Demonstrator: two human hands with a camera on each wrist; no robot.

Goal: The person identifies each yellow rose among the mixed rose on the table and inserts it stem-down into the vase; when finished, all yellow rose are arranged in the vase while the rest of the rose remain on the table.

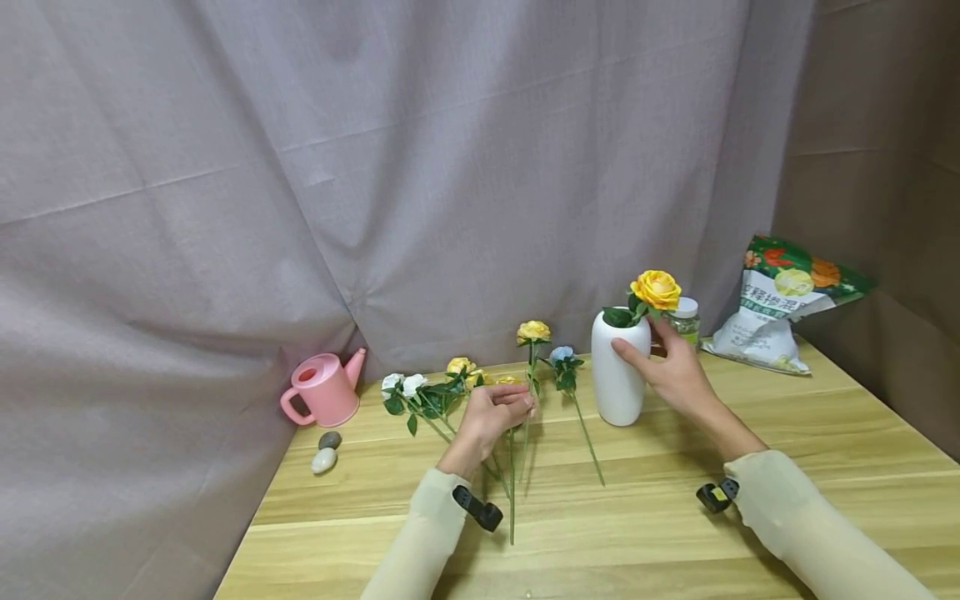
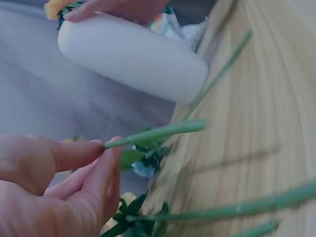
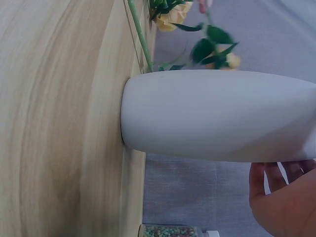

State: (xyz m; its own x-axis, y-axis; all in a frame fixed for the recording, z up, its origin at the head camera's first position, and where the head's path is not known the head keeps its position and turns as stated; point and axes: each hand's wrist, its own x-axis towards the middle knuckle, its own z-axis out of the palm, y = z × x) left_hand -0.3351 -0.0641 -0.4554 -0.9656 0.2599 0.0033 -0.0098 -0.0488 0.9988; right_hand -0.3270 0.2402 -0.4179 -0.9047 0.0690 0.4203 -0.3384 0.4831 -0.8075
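Observation:
My left hand [image 1: 489, 418] pinches the green stem [image 2: 163, 132] of a yellow rose [image 1: 533, 332] between thumb and fingertips, its bloom raised above the table. On the right, a white vase [image 1: 619, 375] stands upright, with one yellow rose [image 1: 656, 290] in its mouth. My right hand [image 1: 675, 375] grips the vase near the top, thumb on the front; in the right wrist view its fingers [image 3: 274, 177] lie along the vase's side. Between the hands a blue flower [image 1: 562, 356] lies on the table. White roses [image 1: 413, 384] and other yellow roses [image 1: 461, 366] lie by the left hand, partly hidden.
A pink watering can [image 1: 324, 392] stands at the back left, with a grey stone [image 1: 329, 440] and a white stone [image 1: 323, 460] before it. Behind the vase are a lidded jar of coloured beads [image 3: 170, 231] and a printed bag [image 1: 772, 312]. A grey curtain [image 1: 480, 183] hangs behind the wooden table [image 1: 637, 533].

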